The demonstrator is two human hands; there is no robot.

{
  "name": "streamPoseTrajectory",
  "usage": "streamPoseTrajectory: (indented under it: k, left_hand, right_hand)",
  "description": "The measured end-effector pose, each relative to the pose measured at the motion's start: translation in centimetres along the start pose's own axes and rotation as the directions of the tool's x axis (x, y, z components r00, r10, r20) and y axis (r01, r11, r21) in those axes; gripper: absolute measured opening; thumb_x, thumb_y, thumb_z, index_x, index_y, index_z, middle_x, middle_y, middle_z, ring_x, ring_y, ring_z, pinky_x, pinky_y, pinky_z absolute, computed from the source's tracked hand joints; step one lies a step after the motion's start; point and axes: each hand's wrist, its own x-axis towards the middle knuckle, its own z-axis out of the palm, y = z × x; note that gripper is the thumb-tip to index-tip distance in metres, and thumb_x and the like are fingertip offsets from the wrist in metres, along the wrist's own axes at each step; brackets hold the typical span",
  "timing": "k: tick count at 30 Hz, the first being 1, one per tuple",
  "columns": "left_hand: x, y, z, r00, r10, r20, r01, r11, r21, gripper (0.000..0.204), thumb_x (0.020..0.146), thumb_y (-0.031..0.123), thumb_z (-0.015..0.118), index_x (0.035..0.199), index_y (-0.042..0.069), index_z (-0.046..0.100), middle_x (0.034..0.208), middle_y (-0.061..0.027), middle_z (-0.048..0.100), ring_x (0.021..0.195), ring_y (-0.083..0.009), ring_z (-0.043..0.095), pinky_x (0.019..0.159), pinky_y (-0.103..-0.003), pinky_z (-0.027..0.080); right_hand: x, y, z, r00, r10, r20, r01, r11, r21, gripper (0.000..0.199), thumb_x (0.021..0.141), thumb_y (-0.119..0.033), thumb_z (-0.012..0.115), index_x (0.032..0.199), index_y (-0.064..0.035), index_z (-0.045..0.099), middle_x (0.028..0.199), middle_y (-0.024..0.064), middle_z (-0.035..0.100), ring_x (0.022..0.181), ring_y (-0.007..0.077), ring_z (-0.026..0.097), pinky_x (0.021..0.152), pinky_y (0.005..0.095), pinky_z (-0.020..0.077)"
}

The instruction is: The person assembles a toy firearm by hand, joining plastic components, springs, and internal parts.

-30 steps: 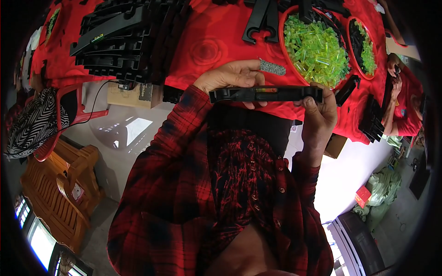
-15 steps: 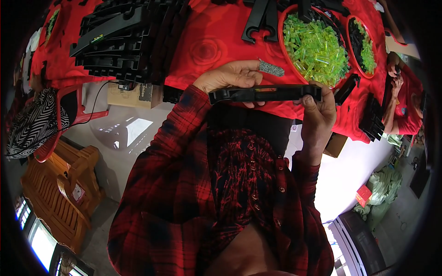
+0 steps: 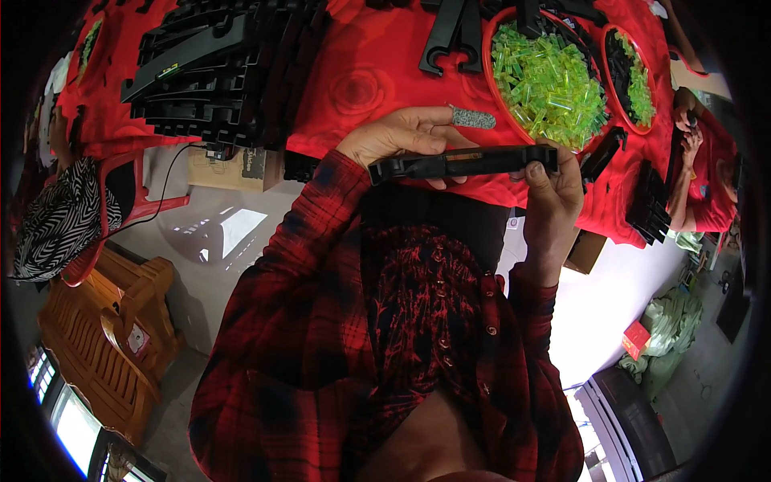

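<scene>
My two hands hold a long black plastic part (image 3: 466,165) level in front of my body, over the near edge of the red-covered table. My left hand (image 3: 401,135) grips it near its left end, thumb above and fingertips showing below. A grey speckled cover (image 3: 473,118) sits on my left index finger, which points away from the part. At the other end, my right hand (image 3: 556,185) pinches the part with the thumb on its near side. A narrow brownish strip shows along its middle.
A red basin (image 3: 492,88) of green-yellow clear pieces stands beyond my right hand, with a second basin (image 3: 654,112) beside it. Black hooked parts (image 3: 450,40) lie near them. Stacked black parts (image 3: 201,80) fill the table's left. Another person (image 3: 707,177) works at right.
The black part has turned slightly in my hands; its bright strip now looks duller. Its left end sits a touch lower and farther right. Both hands keep their hold.
</scene>
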Motion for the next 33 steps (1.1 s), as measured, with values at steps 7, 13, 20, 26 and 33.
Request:
streamPoseTrajectory:
  k: [7, 13, 20, 26, 33]
  left_hand:
    - [0.3, 0.0, -0.2, 0.999, -0.012, 0.039, 0.013, 0.999, -0.04, 0.076, 0.085, 0.014, 0.074, 0.146, -0.005, 0.031, 0.115, -0.023, 0.062, 0.099, -0.0378, 0.069, 0.075, -0.041, 0.064]
    - [0.6, -0.1, -0.4, 0.998, -0.02, 0.067, 0.024, 0.998, -0.063, 0.078, 0.085, 0.011, 0.073, 0.147, -0.005, 0.03, 0.1, -0.0139, 0.062, 0.096, -0.0362, 0.07, 0.078, -0.042, 0.064]
    - [0.7, -0.4, -0.4, 0.999, -0.017, 0.046, 0.022, 0.995, -0.101, 0.071, 0.084, 0.006, 0.073, 0.143, -0.006, 0.036, 0.092, -0.0054, 0.057, 0.092, -0.0279, 0.071, 0.077, -0.041, 0.064]
    - [0.8, 0.2, 0.6, 1.0, -0.001, 0.021, -0.002, 0.987, 0.159, 0.074, 0.078, 0.006, 0.077, 0.141, -0.003, 0.041, 0.108, -0.0045, 0.059, 0.105, -0.016, 0.063, 0.09, -0.032, 0.056]
    - [0.4, 0.3, 2.6, 0.997, 0.041, -0.06, -0.017, 0.933, 0.359, 0.069, 0.075, 0.004, 0.079, 0.138, 0.005, 0.049, 0.117, -0.0051, 0.061, 0.105, -0.0118, 0.058, 0.094, -0.027, 0.046]
  right_hand:
    - [0.1, 0.6, -0.1, 1.0, -0.001, 0.006, 0.0, 0.999, 0.035, 0.031, 0.095, -0.002, 0.059, 0.122, 0.0069, 0.049, 0.098, 0.0122, 0.065, 0.082, 0.0164, 0.065, 0.078, 0.0284, 0.0526]
    - [0.1, 0.9, -0.2, 1.0, 0.001, 0.0, -0.001, 0.999, 0.047, 0.031, 0.095, -0.003, 0.06, 0.122, 0.0068, 0.049, 0.098, 0.0115, 0.065, 0.082, 0.0159, 0.065, 0.079, 0.0284, 0.0525]
    - [0.2, 1.1, -0.3, 1.0, 0.015, -0.01, -0.014, 0.998, 0.058, 0.031, 0.094, 0.001, 0.06, 0.122, 0.0059, 0.05, 0.099, 0.0101, 0.065, 0.084, 0.0147, 0.064, 0.08, 0.0273, 0.052]
    - [0.2, 1.1, -0.1, 0.999, -0.034, -0.04, 0.037, 0.995, 0.087, 0.032, 0.092, 0.006, 0.059, 0.123, 0.0043, 0.053, 0.104, 0.0089, 0.064, 0.092, 0.0142, 0.062, 0.085, 0.0271, 0.0504]
    - [0.4, 0.4, -0.2, 0.998, 0.005, -0.068, 0.005, 0.989, 0.147, 0.042, 0.091, 0.009, 0.054, 0.132, 0.0032, 0.054, 0.112, 0.0101, 0.063, 0.107, 0.016, 0.058, 0.098, 0.0307, 0.0443]
